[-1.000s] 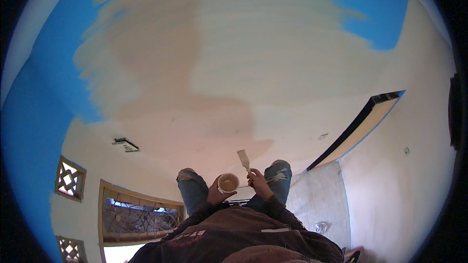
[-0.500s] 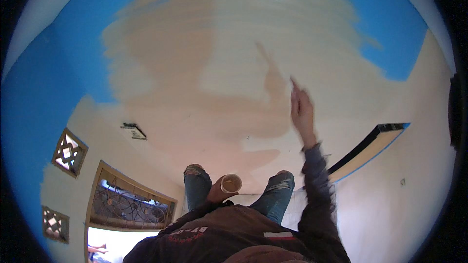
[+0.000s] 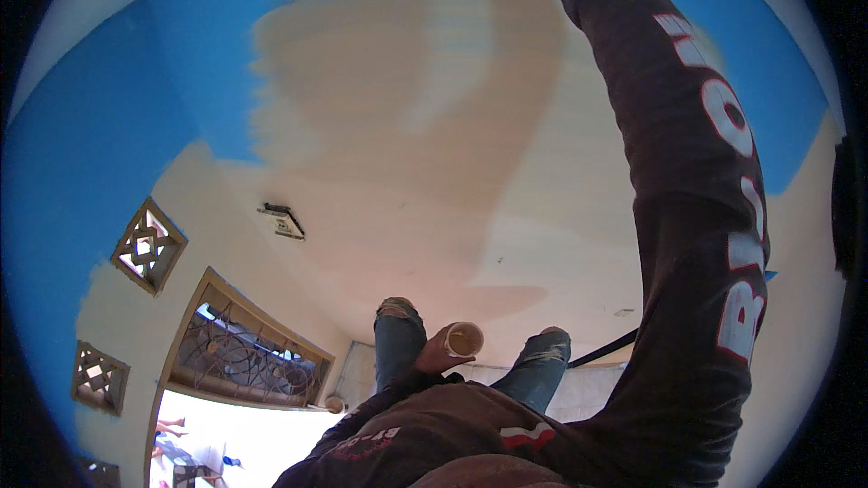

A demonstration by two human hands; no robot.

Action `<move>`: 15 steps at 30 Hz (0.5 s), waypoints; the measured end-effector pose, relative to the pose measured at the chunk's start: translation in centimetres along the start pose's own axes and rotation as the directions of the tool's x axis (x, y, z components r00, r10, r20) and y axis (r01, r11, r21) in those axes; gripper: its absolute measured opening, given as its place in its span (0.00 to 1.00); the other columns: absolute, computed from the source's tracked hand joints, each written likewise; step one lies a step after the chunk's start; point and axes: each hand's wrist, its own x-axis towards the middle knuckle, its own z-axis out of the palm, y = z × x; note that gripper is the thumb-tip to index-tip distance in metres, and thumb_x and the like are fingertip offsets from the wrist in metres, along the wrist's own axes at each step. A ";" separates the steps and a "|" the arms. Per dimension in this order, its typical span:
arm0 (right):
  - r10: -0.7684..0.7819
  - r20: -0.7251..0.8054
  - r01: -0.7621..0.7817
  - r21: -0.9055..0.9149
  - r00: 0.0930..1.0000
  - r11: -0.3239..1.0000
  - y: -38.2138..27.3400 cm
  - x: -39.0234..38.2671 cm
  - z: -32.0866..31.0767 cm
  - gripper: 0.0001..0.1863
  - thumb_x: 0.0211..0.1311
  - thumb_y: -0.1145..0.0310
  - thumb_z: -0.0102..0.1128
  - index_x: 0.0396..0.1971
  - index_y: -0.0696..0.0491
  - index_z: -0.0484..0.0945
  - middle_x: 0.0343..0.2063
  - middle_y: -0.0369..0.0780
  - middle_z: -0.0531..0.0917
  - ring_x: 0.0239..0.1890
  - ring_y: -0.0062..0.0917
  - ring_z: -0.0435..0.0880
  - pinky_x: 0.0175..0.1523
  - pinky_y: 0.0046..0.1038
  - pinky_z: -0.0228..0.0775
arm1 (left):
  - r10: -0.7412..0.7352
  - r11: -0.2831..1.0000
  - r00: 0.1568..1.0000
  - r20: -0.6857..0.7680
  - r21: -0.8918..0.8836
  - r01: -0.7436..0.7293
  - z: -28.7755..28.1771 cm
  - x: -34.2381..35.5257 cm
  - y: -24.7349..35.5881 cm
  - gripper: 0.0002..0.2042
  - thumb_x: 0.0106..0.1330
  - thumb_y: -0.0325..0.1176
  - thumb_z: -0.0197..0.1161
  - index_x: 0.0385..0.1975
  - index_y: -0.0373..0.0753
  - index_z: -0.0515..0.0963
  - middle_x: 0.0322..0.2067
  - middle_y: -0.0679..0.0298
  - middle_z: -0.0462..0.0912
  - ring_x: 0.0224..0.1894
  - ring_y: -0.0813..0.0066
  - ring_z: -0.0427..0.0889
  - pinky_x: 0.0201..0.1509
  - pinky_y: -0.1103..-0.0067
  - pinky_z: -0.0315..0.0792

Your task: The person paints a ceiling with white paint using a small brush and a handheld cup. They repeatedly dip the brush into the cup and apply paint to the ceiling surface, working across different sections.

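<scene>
My left hand (image 3: 434, 354) holds a white cup (image 3: 464, 340) with beige contents, low between my jeans-covered knees. My right arm, in a dark printed sleeve (image 3: 669, 181), stretches up along the wall (image 3: 506, 163) to the top edge of the view; the hand is out of sight beyond it. The wall is covered in beige paint with blue areas (image 3: 199, 72) at both sides, and the shadow of my head and arm lies on it.
At left are lattice openings (image 3: 146, 244) and a doorway with a grilled transom (image 3: 235, 343); through it a person's limbs (image 3: 170, 427) show in the bright space. A dark-framed fitting (image 3: 282, 221) is on the wall. A dark-edged ledge (image 3: 601, 352) is partly behind my arm.
My right hand rose from beside the cup, where it held a brush, up past the top of the view. The view has shifted, and my left hand still holds the cup.
</scene>
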 end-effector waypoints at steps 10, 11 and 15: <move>-0.015 -0.017 0.010 -0.249 1.000 0.968 0.5 3.7 3.5 0.14 0.64 0.70 0.52 0.44 0.48 0.85 0.36 0.48 0.82 0.39 0.42 0.85 0.41 0.42 0.79 | -0.001 1.000 1.000 -0.024 -0.029 0.001 0.1 0.0 0.0 0.40 0.45 0.40 0.84 0.60 0.37 0.70 0.54 0.55 0.80 0.58 0.62 0.79 0.62 0.66 0.74; -0.022 -0.023 0.016 -0.250 0.999 0.968 0.5 3.7 3.1 0.14 0.63 0.70 0.52 0.44 0.48 0.85 0.35 0.48 0.82 0.38 0.42 0.85 0.40 0.42 0.79 | -0.007 1.000 1.000 -0.029 -0.029 0.006 0.0 -0.2 0.1 0.40 0.45 0.40 0.84 0.59 0.37 0.70 0.54 0.55 0.80 0.58 0.62 0.79 0.62 0.66 0.74; -0.043 -0.008 0.040 -0.265 0.999 0.963 1.3 1.2 0.8 0.13 0.63 0.70 0.53 0.43 0.48 0.85 0.33 0.48 0.82 0.36 0.41 0.85 0.39 0.41 0.79 | -0.019 0.999 0.999 -0.048 -0.033 0.017 0.0 0.0 0.1 0.40 0.45 0.40 0.84 0.59 0.37 0.71 0.53 0.55 0.80 0.58 0.62 0.79 0.61 0.66 0.75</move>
